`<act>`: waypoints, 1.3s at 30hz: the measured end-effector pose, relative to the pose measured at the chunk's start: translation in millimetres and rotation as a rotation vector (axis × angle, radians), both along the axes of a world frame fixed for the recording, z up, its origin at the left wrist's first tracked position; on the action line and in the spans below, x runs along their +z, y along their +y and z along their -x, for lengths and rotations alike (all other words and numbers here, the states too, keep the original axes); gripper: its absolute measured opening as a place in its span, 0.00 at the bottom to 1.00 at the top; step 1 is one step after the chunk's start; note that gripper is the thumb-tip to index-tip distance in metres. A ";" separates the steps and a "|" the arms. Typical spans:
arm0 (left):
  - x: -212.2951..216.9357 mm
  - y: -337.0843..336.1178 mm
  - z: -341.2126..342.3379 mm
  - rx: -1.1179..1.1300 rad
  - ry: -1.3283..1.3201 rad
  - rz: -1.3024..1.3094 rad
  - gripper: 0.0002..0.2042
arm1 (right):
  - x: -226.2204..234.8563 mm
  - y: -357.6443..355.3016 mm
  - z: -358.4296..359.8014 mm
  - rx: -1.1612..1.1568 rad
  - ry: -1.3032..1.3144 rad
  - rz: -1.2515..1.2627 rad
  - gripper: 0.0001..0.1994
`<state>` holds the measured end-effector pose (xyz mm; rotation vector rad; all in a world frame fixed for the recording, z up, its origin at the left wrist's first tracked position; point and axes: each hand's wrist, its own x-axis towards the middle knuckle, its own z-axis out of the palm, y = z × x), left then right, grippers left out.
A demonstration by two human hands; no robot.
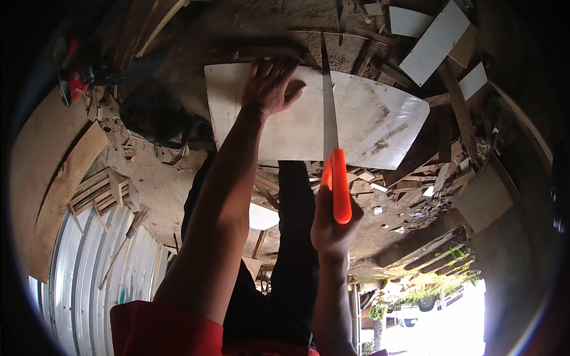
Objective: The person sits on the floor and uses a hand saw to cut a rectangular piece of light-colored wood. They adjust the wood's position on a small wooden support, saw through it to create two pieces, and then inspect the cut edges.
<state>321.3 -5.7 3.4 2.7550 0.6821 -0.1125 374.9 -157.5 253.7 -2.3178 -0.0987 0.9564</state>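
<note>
A pale, flat board (368, 113) with a curved far edge lies across the middle of the head view. My left hand (272, 89) rests on its left part, fingers spread, with the fingertips over the far edge. In my right hand (333, 228) is the orange handle of a handsaw (329, 110). The saw's long blade points away from me and crosses the board right of my left hand. From this angle I cannot tell how deep the blade sits in the board.
Wood scraps (409, 181) litter the ground at right, and white board offcuts (436, 41) lie at the far right. A black bag (155, 113) sits left of the board. A slatted wooden stool (104, 193) and corrugated metal sheeting (89, 267) are at left. A red and black shoe (74, 83) shows at far left.
</note>
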 end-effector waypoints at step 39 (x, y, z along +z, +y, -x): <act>-0.2 0.4 -1.0 -0.007 0.024 -0.016 0.33 | -11.6 -27.7 28.4 -0.131 -0.013 0.046 0.09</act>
